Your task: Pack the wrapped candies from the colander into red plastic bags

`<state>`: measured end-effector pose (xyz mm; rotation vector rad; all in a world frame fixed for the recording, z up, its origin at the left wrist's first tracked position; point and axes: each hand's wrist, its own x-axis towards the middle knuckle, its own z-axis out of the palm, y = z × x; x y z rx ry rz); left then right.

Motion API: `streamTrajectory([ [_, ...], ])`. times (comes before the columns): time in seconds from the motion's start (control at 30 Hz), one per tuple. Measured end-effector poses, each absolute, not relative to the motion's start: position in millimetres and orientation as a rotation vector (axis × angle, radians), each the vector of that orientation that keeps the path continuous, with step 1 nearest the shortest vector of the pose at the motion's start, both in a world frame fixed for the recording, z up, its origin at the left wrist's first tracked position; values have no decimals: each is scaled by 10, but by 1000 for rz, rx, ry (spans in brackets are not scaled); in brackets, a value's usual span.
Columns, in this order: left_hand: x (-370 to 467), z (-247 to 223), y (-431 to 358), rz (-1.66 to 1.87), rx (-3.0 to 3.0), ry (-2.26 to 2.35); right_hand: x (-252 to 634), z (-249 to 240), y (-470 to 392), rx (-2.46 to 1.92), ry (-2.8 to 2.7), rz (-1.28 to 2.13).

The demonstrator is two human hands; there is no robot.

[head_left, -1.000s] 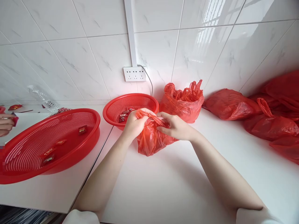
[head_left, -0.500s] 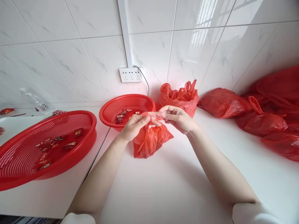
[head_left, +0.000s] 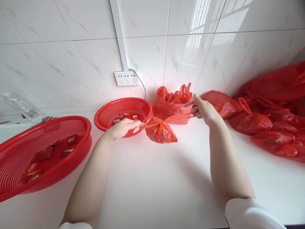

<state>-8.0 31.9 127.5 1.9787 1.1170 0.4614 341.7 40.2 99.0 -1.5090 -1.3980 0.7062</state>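
Note:
A small red plastic bag (head_left: 161,132) hangs just above or rests on the white table between my hands, its neck gathered tight. My left hand (head_left: 125,127) pinches one handle and pulls it out to the left, in front of the smaller red basket (head_left: 124,101). Out to the right, my right hand (head_left: 203,108) grips the other handle, drawn long and thin. Behind the small bag stands a larger red plastic bag (head_left: 171,108) with crumpled bag handles showing at its top.
A large red basket (head_left: 87,127) with several wrapped snacks stands at the left; more lie in the smaller basket. Filled red bags (head_left: 254,122) pile up at the right. A clear plastic bottle (head_left: 21,106) lies at the far left. A socket panel (head_left: 126,78) is on the tiled wall.
My hands have moved apart, left hand leftward and right hand rightward, stretching the bag's handles. The bag's neck has drawn tight into a knot-like bunch. The view has shifted slightly right.

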Motion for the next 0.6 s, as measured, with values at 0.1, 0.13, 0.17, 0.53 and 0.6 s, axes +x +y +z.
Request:
streamTrajectory([
  [0.1, -46, 1190, 360, 272, 1984, 1161, 3345, 937, 396, -1795, -1557, 517],
  [0.13, -34, 1168, 366, 218, 1997, 1151, 3286, 920, 385, -1886, -1652, 435],
  [0.17, -24, 1154, 367, 174, 2010, 1131, 3211, 901, 369, -1947, -1748, 341],
  [0.53, -35, 1264, 315, 102, 2135, 1220, 2197, 594, 20, -1563, -2733, 593],
  [0.6, -70, 1285, 307, 88, 2144, 1284, 2399, 606, -22, -1569, -2660, 533],
])
